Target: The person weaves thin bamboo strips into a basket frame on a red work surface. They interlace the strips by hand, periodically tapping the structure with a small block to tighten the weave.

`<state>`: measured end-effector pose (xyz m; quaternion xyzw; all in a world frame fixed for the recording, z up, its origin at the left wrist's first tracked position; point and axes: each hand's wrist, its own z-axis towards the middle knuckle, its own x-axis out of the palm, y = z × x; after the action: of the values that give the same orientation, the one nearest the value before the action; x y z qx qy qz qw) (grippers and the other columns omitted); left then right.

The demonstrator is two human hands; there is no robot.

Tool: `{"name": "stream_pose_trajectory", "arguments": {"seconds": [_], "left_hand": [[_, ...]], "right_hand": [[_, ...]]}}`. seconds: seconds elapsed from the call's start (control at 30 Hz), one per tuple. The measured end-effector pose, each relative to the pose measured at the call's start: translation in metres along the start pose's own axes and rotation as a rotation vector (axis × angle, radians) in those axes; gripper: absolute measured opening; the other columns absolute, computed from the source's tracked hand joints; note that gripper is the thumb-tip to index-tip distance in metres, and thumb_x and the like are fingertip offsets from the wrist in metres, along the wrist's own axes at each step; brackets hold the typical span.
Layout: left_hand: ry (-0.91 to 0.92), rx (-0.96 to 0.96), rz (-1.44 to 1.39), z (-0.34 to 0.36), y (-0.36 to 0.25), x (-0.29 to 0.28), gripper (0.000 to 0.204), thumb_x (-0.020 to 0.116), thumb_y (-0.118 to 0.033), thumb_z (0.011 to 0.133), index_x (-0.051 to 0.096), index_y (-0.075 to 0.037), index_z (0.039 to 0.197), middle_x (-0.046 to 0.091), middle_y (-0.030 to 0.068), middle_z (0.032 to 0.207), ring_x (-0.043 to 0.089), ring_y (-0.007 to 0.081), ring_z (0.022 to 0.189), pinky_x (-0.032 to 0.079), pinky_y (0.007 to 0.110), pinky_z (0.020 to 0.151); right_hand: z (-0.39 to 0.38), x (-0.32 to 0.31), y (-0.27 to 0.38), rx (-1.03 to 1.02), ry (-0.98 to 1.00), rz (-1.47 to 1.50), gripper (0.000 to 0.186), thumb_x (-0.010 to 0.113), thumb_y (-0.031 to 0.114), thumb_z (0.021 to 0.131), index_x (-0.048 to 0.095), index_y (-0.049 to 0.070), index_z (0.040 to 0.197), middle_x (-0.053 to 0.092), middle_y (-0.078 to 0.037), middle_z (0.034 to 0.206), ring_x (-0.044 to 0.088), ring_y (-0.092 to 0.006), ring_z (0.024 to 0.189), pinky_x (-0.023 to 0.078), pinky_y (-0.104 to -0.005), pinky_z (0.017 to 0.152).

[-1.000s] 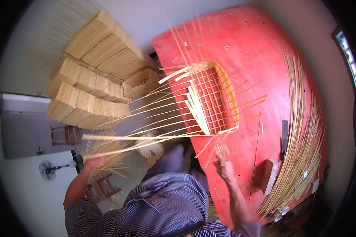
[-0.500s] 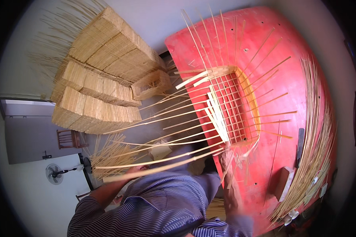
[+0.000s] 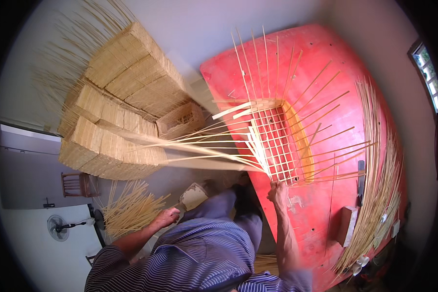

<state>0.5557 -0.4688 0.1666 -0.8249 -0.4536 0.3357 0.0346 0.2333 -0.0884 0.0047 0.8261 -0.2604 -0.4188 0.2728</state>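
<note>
A half-woven bamboo basket (image 3: 273, 146) with an open lattice bottom lies on the red table, its long loose strips fanning out on every side. At its near corner my right hand (image 3: 278, 191) is closed round the strip ends. Several pale flat strips (image 3: 258, 148) stand bunched along the basket's left side. From there long bamboo strips (image 3: 199, 145) reach left over the table edge, some smeared by motion. My left hand (image 3: 167, 216) is off the table, beside my body, its fingers curled with nothing visible in them.
Finished baskets are stacked (image 3: 107, 117) at the left, by the wall. A heap of cut strips (image 3: 131, 207) lies below them. On the red table (image 3: 326, 214), a knife (image 3: 360, 180), a brick-like block (image 3: 347, 226) and long thin strips (image 3: 382, 204) lie at the right. A fan (image 3: 58, 228) stands far left.
The long strips at the left have swung up and away from my left hand, which now shows apart from them. My right hand has come to the basket's near corner.
</note>
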Motion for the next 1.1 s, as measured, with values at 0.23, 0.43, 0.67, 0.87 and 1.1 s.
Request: {"name": "stream_pose_trajectory", "arguments": {"seconds": [0.23, 0.43, 0.67, 0.87, 1.1], "left_hand": [[-0.002, 0.094, 0.063, -0.001, 0.012, 0.020, 0.037, 0.056, -0.029, 0.087, 0.065, -0.009, 0.118, 0.070, 0.0141, 0.104, 0.070, 0.0246, 0.088, 0.053, 0.039, 0.083], [-0.043, 0.037, 0.210, 0.069, 0.051, 0.044, 0.031, 0.061, -0.020, 0.084, 0.065, -0.010, 0.113, 0.068, 0.0184, 0.110, 0.065, 0.0353, 0.103, 0.051, 0.046, 0.088], [0.067, 0.033, 0.381, 0.196, 0.065, 0.072, 0.043, 0.053, -0.030, 0.091, 0.057, -0.012, 0.129, 0.065, 0.0189, 0.120, 0.060, 0.0386, 0.115, 0.048, 0.048, 0.097], [0.171, 0.008, 0.616, 0.322, 0.112, 0.104, 0.039, 0.046, -0.032, 0.096, 0.061, -0.013, 0.126, 0.060, 0.0144, 0.129, 0.055, 0.0320, 0.122, 0.044, 0.045, 0.097], [0.237, -0.089, 0.487, 0.369, 0.147, 0.165, 0.032, 0.052, -0.026, 0.090, 0.065, -0.013, 0.117, 0.063, 0.0138, 0.120, 0.061, 0.0277, 0.109, 0.046, 0.043, 0.089]], "right_hand": [[-0.024, -0.072, 0.062, 0.345, 0.215, 0.585, 0.029, 0.055, 0.023, 0.098, 0.062, -0.004, 0.093, 0.066, -0.019, 0.064, 0.063, -0.0248, 0.043, 0.053, -0.0354, 0.038], [-0.049, -0.111, 0.082, 0.226, 0.256, 0.588, 0.029, 0.056, 0.026, 0.094, 0.063, -0.003, 0.093, 0.066, -0.017, 0.066, 0.061, -0.0217, 0.045, 0.053, -0.0331, 0.043], [-0.071, -0.152, 0.078, 0.285, 0.220, 0.632, 0.030, 0.060, 0.022, 0.091, 0.066, -0.007, 0.091, 0.066, -0.017, 0.064, 0.062, -0.0203, 0.046, 0.051, -0.0312, 0.048], [-0.073, -0.157, 0.050, 0.282, 0.198, 0.609, 0.031, 0.060, 0.021, 0.091, 0.061, -0.007, 0.077, 0.065, -0.018, 0.060, 0.060, -0.0210, 0.044, 0.049, -0.0315, 0.043], [-0.083, -0.151, -0.009, 0.203, -0.188, 0.837, 0.047, 0.066, 0.031, 0.086, 0.060, -0.007, 0.059, 0.061, -0.015, 0.052, 0.054, -0.0192, 0.036, 0.042, -0.0296, 0.035]]}}
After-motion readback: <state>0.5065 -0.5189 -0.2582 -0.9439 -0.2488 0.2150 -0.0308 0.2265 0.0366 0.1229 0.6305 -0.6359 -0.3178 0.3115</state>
